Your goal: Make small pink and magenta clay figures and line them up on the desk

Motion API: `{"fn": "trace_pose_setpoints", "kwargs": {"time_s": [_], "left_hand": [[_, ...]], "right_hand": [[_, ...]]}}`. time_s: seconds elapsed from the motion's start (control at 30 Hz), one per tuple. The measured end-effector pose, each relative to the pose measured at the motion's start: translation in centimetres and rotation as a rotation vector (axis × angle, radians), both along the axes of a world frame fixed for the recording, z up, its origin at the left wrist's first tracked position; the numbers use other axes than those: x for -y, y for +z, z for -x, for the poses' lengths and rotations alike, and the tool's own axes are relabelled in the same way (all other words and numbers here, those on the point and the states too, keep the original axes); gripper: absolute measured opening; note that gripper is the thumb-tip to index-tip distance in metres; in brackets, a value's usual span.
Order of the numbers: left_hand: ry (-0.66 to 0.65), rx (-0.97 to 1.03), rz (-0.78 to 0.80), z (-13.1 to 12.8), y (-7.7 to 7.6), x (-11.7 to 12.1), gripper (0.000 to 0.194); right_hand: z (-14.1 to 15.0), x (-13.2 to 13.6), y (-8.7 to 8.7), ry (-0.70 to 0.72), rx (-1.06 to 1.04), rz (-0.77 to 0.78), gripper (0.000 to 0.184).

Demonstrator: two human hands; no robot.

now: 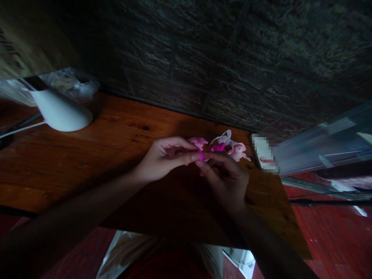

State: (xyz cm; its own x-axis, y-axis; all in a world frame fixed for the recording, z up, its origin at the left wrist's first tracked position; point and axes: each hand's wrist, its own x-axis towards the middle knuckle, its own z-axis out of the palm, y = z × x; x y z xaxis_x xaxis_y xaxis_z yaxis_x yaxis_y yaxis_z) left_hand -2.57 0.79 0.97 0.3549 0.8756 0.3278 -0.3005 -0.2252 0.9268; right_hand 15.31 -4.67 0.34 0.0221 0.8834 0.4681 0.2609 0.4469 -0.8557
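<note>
Thumb and fingers of my left hand (162,157) are closed on a small bright magenta piece (201,155), whose exact kind is hidden by the fingertips. From the other side my right hand (228,178) pinches the same piece, its fingertips meeting those of the left. Just behind the hands, a pale pink figure (240,151), a magenta piece (218,147), a pink piece (198,142) and a whitish piece with a thin loop (225,138) lie on the wooden table (116,128).
On the left stands a white lamp-like base (64,112) with a cord, beside crumpled clear plastic (74,85) and a cardboard box (35,42). A dark brick wall (188,58) backs the table. To the right are a blurred white object (265,153) and a translucent panel (325,139).
</note>
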Motion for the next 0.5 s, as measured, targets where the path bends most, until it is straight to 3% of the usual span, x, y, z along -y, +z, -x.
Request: {"fn": "trace_pose_setpoints", "kwargs": {"time_s": [0.17,0.33,0.5], "left_hand": [[-0.004,-0.013,0.004,0.2,0.0,0.0,0.012],[-0.021,0.053,-0.047,0.0,-0.4,-0.1,0.019],[-0.034,0.011,-0.041,0.1,-0.1,-0.1,0.018]], "right_hand": [[0.2,-0.2,0.7,0.048,-0.197,0.135,0.018],[0.3,-1.1,0.2,0.251,-0.467,0.362,0.008],[0.5,-1.5,-0.5,0.346,-0.627,0.484,0.017]]}}
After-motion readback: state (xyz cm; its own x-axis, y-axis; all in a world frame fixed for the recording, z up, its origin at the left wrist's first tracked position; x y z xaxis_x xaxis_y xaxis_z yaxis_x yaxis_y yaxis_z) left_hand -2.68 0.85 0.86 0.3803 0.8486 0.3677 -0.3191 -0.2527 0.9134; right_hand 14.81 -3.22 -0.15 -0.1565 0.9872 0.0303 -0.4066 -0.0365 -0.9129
